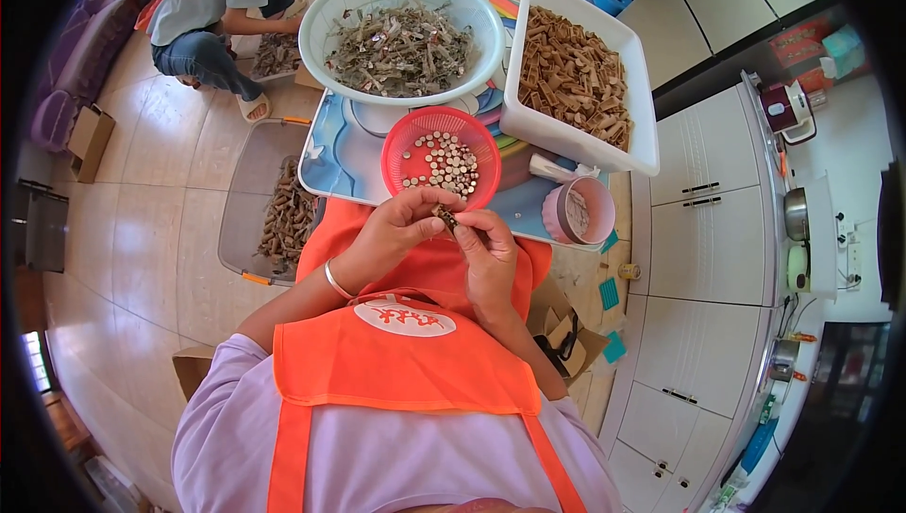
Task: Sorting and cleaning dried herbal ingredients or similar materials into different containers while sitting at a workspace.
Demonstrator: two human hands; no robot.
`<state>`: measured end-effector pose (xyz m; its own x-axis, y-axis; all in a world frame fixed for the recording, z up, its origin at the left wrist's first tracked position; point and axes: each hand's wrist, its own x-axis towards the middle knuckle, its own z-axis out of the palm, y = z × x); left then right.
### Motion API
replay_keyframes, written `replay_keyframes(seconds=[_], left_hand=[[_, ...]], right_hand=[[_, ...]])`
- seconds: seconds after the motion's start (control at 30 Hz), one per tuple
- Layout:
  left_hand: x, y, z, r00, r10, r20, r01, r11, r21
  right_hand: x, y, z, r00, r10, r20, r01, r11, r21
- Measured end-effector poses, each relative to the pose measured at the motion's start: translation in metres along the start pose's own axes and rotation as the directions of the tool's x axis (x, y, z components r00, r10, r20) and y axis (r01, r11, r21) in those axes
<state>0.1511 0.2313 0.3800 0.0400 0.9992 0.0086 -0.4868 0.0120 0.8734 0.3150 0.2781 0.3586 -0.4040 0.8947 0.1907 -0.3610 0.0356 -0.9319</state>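
Observation:
Over my lap, my left hand [404,222] and my right hand [487,253] meet, fingertips pinching one small dark brownish piece [444,218] between them. Its exact kind is too small to make out. Just beyond my fingers is a red plastic basket [486,140] with small round silvery discs [451,164] in it. Behind that stands a pale green basin [319,32] heaped with small greyish, partly clear strips [401,49]. To its right, a white tub [645,131] holds many small brown pieces [576,74].
All these sit on a small colourful table [332,159]. At its right corner is a pink cup-shaped container [557,216] beside crumpled white tissue [557,170]. On the floor left, a grey bin [241,197] holds brown pieces. Another person [212,17] crouches at upper left. White cabinets [703,249] line the right.

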Motion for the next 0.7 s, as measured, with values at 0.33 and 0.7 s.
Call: replay_keyframes(seconds=[0.33,0.7], left_hand=[[-0.003,0.002,-0.002,1.0,0.026,-0.005,-0.025,0.991,0.134],[-0.002,0.012,-0.004,0.995,-0.014,0.097,-0.002,0.986,0.164]], right_hand=[[0.001,-0.011,0.003,0.975,-0.191,0.11,0.22,0.847,-0.485],[0.005,-0.022,0.0,0.944,-0.277,0.181,0.331,0.792,-0.514]])
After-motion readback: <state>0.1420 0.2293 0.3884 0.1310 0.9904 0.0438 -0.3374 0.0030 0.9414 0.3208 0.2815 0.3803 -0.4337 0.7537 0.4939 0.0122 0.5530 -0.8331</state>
